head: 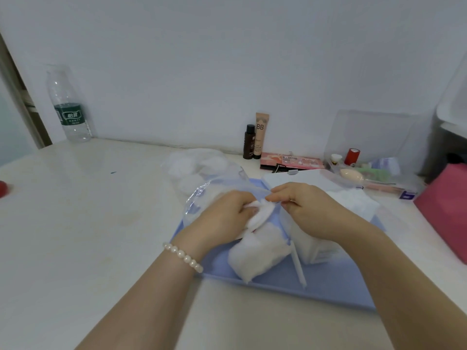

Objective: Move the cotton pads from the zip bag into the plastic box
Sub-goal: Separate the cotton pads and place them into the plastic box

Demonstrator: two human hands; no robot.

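My left hand (225, 213) grips a small stack of round white cotton pads (260, 217) at the mouth of the clear zip bag (202, 198). More pads show through the bag's far end. My right hand (310, 210) meets the left from the right, and its thumb and forefinger pinch the top edge of the same pads. A translucent plastic box (316, 248) stands under my right wrist on the blue tray (328, 289). A thick roll of cotton pads (257, 256) lies on the tray just left of the box.
Along the wall stand a water bottle (70, 107), a brown bottle (249, 142) and a BB cream tube (261, 135). A pink palette (290, 161), a clear organiser (366, 160) and folded white tissues (353, 200) lie behind the tray. A pink box (447, 210) sits at the right edge.
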